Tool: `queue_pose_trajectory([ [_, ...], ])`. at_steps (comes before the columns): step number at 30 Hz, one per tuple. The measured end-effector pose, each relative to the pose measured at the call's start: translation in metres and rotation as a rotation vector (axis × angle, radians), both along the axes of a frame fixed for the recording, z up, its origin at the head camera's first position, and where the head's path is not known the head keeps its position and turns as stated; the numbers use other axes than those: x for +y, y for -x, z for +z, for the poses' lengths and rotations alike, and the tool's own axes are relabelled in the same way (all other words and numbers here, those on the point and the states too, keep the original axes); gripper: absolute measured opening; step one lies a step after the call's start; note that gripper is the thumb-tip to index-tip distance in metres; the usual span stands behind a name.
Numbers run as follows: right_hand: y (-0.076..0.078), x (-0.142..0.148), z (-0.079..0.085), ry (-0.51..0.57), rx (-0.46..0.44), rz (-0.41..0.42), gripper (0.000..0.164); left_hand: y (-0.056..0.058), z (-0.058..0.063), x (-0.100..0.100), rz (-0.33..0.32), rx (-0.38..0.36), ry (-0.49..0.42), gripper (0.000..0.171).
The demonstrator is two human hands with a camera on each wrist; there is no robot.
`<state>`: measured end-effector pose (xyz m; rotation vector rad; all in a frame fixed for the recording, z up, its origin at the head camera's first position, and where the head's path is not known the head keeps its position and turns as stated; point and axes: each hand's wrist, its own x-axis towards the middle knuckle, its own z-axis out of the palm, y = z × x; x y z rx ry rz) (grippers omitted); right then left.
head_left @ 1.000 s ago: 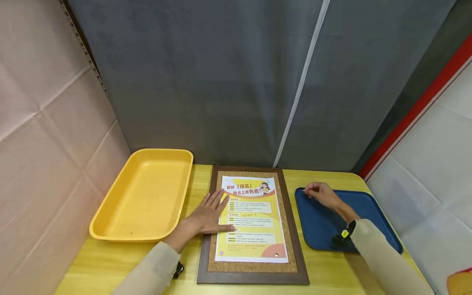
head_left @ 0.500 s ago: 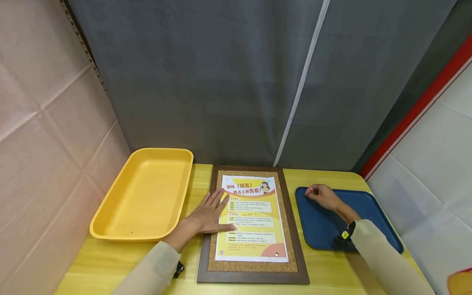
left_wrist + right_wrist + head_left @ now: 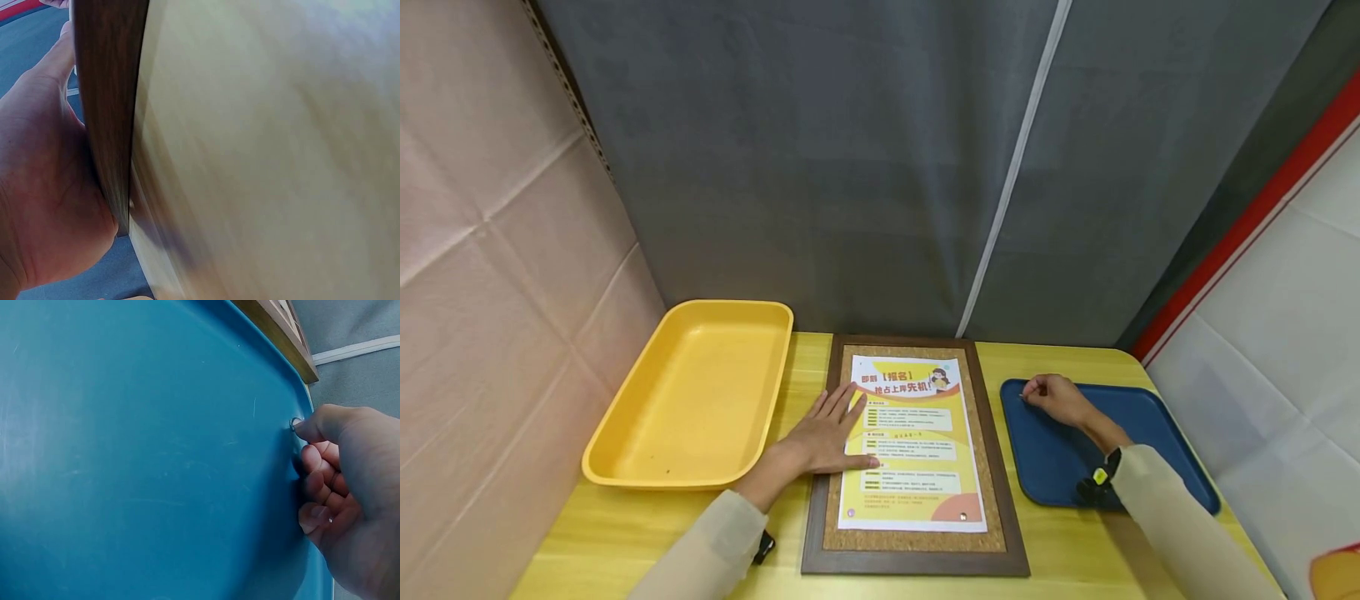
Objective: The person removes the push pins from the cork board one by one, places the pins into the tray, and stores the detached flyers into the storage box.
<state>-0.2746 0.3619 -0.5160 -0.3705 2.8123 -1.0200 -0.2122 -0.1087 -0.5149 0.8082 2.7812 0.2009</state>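
Note:
My left hand [image 3: 820,442] lies flat with fingers spread on the left side of a yellow printed poster [image 3: 917,492] and the brown frame of a cork board [image 3: 917,542]. In the left wrist view, its palm edge meets the dark wooden frame [image 3: 111,112]. Over the far left corner of a blue tray [image 3: 1075,467], my right hand [image 3: 1063,402] pinches a small shiny thumbtack [image 3: 295,423] between thumb and finger; most of it is hidden. The other fingers are curled, and a tiny bright speck [image 3: 330,520] shows among them. A shiny tack [image 3: 963,517] sits near the poster's lower right corner.
A yellow tray [image 3: 700,392] stands to the left of the board on the wood-grain table [image 3: 790,575]. A grey curtain [image 3: 850,167] closes off the back. Light panels [image 3: 497,333] flank both sides.
My right hand has drawn slightly down and inward over the blue tray's corner, and its fingertips have closed in a little. The left hand has stayed on the poster.

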Motion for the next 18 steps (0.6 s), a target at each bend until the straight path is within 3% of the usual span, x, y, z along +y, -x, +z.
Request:
queue_pose_trajectory([
  [18, -0.0017, 0.0031, 0.0004, 0.051, 0.002, -0.053, 0.013, 0.0007, -0.0035, -0.0005, 0.004, 0.004, -0.011, 0.116],
])
